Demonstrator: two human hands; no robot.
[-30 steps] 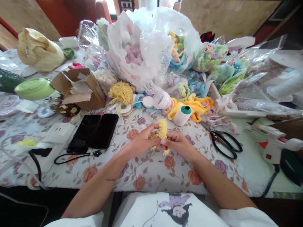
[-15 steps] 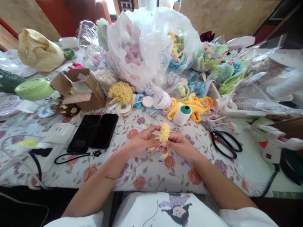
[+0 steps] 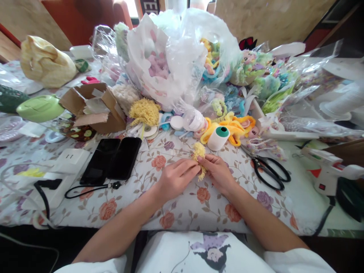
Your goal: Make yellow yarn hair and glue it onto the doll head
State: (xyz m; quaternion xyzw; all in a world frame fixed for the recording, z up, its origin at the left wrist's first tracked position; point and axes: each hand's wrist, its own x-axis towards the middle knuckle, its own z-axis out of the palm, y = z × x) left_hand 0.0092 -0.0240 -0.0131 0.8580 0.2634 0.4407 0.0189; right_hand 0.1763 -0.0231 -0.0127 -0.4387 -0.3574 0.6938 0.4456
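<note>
A small fluffy yellow yarn piece [image 3: 199, 152] is pinched between the fingers of my right hand [image 3: 217, 172], just above the flowered tablecloth [image 3: 182, 204]. My left hand [image 3: 176, 177] lies palm down on the cloth beside it, fingers stretched out, its fingertips touching the lower end of the yellow piece. A white thread spool with a green top [image 3: 218, 137] lies just beyond my hands.
Black scissors [image 3: 269, 172] lie to the right, a white glue gun [image 3: 330, 172] farther right. Two black phones [image 3: 112, 157] and a white power strip [image 3: 66, 163] lie left. Behind them are an open cardboard box [image 3: 93, 106], a yellow pompom [image 3: 144, 112] and plastic bags of coloured yarn pieces [image 3: 182, 57].
Both hands dropped from mid-air toward the table and slid slightly away from me. My left hand let go of the yellow piece and flattened onto the cloth; my right hand kept it.
</note>
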